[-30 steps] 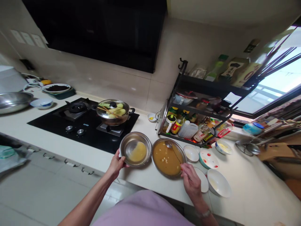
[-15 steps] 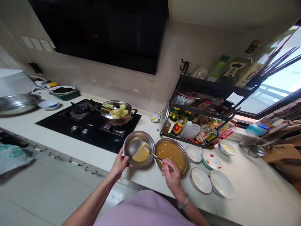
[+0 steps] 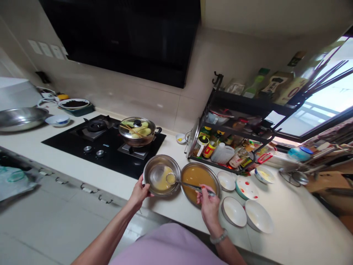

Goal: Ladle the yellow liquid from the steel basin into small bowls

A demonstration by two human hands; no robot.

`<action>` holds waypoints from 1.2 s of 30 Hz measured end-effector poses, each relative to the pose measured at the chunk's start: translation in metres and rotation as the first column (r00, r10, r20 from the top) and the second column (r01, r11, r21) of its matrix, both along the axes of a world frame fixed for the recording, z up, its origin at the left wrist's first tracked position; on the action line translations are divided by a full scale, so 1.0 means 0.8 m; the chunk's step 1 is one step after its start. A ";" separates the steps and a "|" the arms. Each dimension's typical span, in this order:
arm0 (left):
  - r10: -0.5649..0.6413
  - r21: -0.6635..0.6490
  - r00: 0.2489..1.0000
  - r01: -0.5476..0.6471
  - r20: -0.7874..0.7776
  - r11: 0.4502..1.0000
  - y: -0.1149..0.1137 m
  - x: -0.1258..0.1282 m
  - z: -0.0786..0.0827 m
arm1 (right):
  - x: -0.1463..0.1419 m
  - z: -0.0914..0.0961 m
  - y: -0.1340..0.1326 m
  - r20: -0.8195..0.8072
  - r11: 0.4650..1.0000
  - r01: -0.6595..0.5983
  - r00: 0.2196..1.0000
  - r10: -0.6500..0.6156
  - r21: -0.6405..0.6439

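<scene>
Ladle (image 3: 171,179) is the thing to look at here: its round head sits over the pale-liquid bowl (image 3: 152,172), the steel one on the left, and the long handle slants rightward, dropping a bit toward the person, across the brown-broth bowl (image 3: 219,184). So it basically bridges the two, which look to be right beside each other on the white desk (image 3: 303,221). Can't tell whether the head is touching the liquid or just above it, though there seems to be some yellowish stuff in it.

As for the hands, the right hand (image 3: 210,206) has the handle end pinched, fingers curled in with pretty much no gap. Left hand (image 3: 141,192) is clamped on the near-left edge of the pale-liquid bowl, thumb at the rim, the other fingers mostly hidden. The head is well out from the right hand, actually closer to the left.

Writing-wise, slim pickings. Small light lettering on the black cooktop (image 3: 79,145) might be SUPOR, but it's too blurry to swear to. A carton (image 3: 292,88) up on the rack (image 3: 253,105) shows a big "0", maybe "10". Bottle labels are unreadable to me.
</scene>
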State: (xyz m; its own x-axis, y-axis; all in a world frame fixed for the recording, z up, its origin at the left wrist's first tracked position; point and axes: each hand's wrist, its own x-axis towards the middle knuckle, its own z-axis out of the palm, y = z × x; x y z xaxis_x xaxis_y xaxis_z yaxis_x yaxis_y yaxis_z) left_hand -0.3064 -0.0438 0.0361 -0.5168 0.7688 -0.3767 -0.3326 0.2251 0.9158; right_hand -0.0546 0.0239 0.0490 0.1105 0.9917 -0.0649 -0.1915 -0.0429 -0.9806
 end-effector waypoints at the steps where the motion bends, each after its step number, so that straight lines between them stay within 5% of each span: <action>1: -0.001 0.000 1.000 0.001 0.002 1.000 0.000 0.001 0.000 | 0.000 0.002 0.000 -0.016 1.000 0.012 1.000 -0.013 -0.010; 9: 0.003 -0.001 1.000 -0.003 0.018 1.000 0.001 0.002 -0.004 | 0.030 0.022 0.012 -0.052 0.993 0.117 0.992 -0.118 -0.018; 16: 0.009 -0.001 1.000 -0.009 -0.001 1.000 0.003 0.000 -0.005 | 0.077 0.026 0.023 0.076 0.970 0.221 0.970 -0.229 0.106; 22: 0.012 -0.001 1.000 -0.012 0.017 1.000 0.004 0.000 -0.003 | 0.101 0.013 0.010 0.374 0.923 -0.043 0.921 -0.112 0.382; 26: 0.008 -0.005 1.000 -0.008 0.014 1.000 0.006 -0.001 -0.003 | 0.106 0.014 0.000 0.535 0.858 -0.250 0.844 -0.034 0.449; 31: -0.018 0.004 1.000 0.018 -0.007 1.000 0.008 0.001 0.002 | 0.081 0.016 -0.009 0.432 0.838 -0.234 0.902 -0.003 0.493; 36: -0.044 0.014 0.997 0.045 -0.058 0.999 0.009 0.003 0.005 | 0.035 0.014 -0.010 0.382 0.835 -0.347 0.906 0.182 0.426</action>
State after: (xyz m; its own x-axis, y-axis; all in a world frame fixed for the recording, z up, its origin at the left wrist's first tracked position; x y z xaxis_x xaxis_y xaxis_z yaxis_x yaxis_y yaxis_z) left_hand -0.3039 -0.0369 0.0404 -0.5023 0.7969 -0.3357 -0.2692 0.2248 0.9365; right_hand -0.0264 0.0159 0.0598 -0.2287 0.8824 0.4113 0.0783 0.4377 -0.8957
